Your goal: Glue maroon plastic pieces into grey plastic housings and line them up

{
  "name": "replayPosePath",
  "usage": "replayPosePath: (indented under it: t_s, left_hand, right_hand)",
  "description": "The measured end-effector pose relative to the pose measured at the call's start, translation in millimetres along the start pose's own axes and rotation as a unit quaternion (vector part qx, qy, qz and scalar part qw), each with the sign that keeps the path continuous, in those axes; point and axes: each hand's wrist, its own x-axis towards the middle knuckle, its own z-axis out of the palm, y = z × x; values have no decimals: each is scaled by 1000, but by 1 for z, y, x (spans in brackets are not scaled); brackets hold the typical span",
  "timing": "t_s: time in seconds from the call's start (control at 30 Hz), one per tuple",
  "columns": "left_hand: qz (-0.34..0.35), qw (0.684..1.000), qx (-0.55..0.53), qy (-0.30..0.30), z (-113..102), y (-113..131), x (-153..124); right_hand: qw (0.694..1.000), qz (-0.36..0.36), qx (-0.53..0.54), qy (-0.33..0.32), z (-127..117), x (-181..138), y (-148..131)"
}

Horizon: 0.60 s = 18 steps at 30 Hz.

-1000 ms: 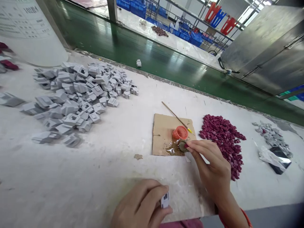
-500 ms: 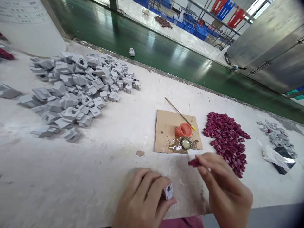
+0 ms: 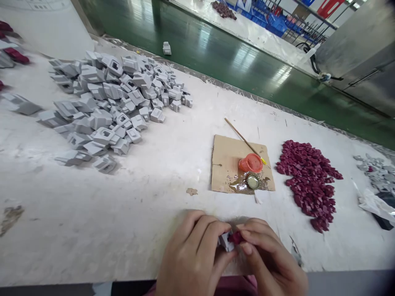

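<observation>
At the near edge of the white table my left hand [image 3: 193, 259] is closed on a small grey plastic housing [image 3: 224, 241]. My right hand [image 3: 268, 259] pinches a small dark-red piece [image 3: 236, 237] and presses it against the housing. Both hands meet just below a cardboard square [image 3: 226, 160]. On the cardboard stand an orange cap [image 3: 250, 163] and a metal bottle cap [image 3: 253, 181] in a wet glue patch, with a thin stick [image 3: 243, 139] lying across the far corner.
A large heap of grey housings [image 3: 114, 98] covers the table's left. A pile of dark-red pieces [image 3: 308, 181] lies to the right, with grey scraps and a plastic bag [image 3: 375, 201] beyond it. A green conveyor belt [image 3: 216, 53] runs along the far side.
My right hand came back from the glue on the cardboard with the dark-red piece and brought it down to the grey housing in my left hand. The view tilted downward.
</observation>
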Motion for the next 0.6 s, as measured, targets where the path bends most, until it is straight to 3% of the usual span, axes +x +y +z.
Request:
replayPosePath:
  t_s: [0.33,0.6]
  left_hand:
    - [14,1000,8,-10,-1,-2,0]
    - [82,994,67,-41,-4,-13,-5]
  right_hand:
    - [996,-74,-55,-22,-2,2,-3]
    - [996,-32,-42,-69,3,-12,-3]
